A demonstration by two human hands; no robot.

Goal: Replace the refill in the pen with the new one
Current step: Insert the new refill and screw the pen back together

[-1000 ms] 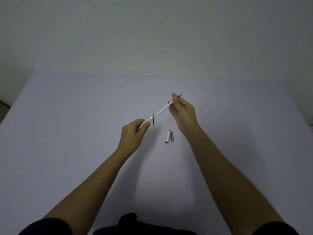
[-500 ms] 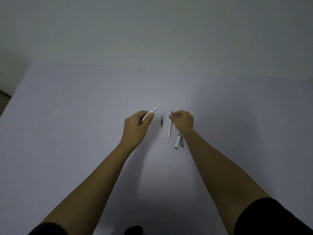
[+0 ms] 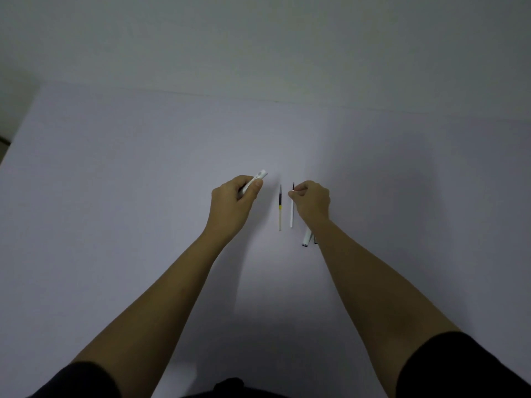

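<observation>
My left hand (image 3: 234,205) is closed around the white pen barrel (image 3: 258,177), whose open end sticks out past my thumb, up and to the right. My right hand (image 3: 311,201) pinches the tip end of a white refill (image 3: 292,214) that points away from me and rests low at the table. Just left of it a second refill (image 3: 280,209), with a dark upper half, a yellow band and a clear lower half, lies flat on the table between my hands. A white pen cap (image 3: 306,239) lies partly under my right wrist.
A pale lilac table (image 3: 143,168) fills the view, its far edge meeting a plain grey wall. A small dark piece (image 3: 315,241) lies beside the cap, mostly hidden by my right forearm. Dark clothing shows at the bottom edge.
A second ago the white refill was drawn out of the barrel in the air. Since then my right hand has brought it down beside the other refill and my left hand holds the barrel apart.
</observation>
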